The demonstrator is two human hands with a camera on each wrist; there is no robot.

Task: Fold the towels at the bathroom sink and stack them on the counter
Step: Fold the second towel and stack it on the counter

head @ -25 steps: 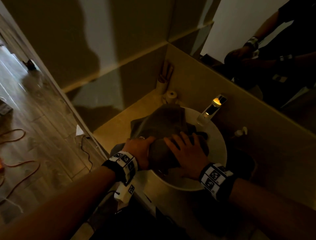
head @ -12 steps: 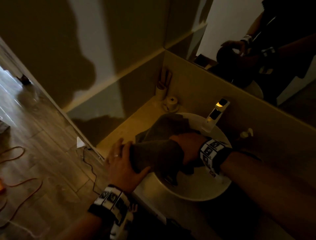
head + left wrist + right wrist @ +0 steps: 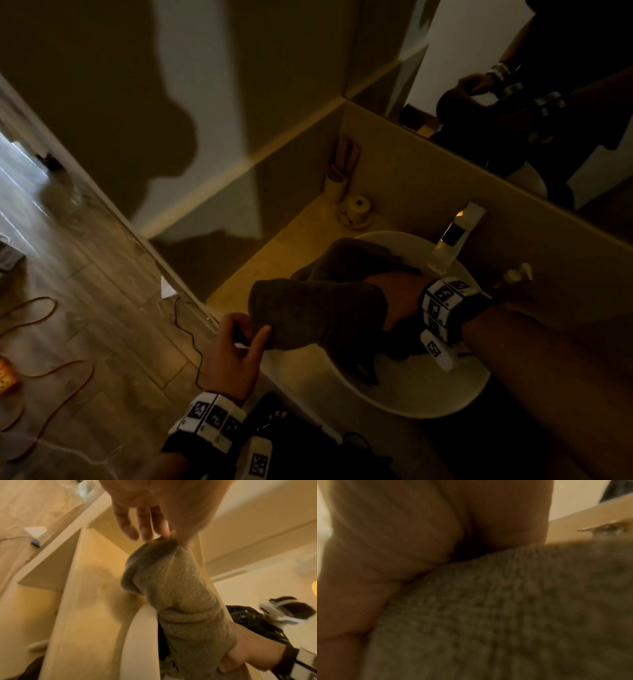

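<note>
A dark grey towel (image 3: 318,315) is stretched over the left rim of the white round sink (image 3: 428,394). My left hand (image 3: 257,330) pinches its left end between thumb and forefinger; the left wrist view shows that pinch (image 3: 171,536) at the bunched end of the towel (image 3: 176,588). My right hand (image 3: 399,301) grips the other end over the basin, fingers hidden under the cloth. In the left wrist view its fingers (image 3: 228,668) curl round the towel. The right wrist view shows only palm (image 3: 402,534) against towel (image 3: 505,615). More dark towel (image 3: 352,253) lies bunched at the basin's back.
A tall faucet (image 3: 455,236) and a pump dispenser (image 3: 517,272) stand behind the sink under the mirror (image 3: 513,120). A cup (image 3: 337,185) and a small round holder (image 3: 358,207) sit in the counter's (image 3: 274,253) back corner. Cables (image 3: 51,342) lie on the wood floor, left.
My left hand went from lying flat on the towel to pinching its left end and drew it leftward. My right hand slid under the cloth and grips it, stretching the towel between both hands.
</note>
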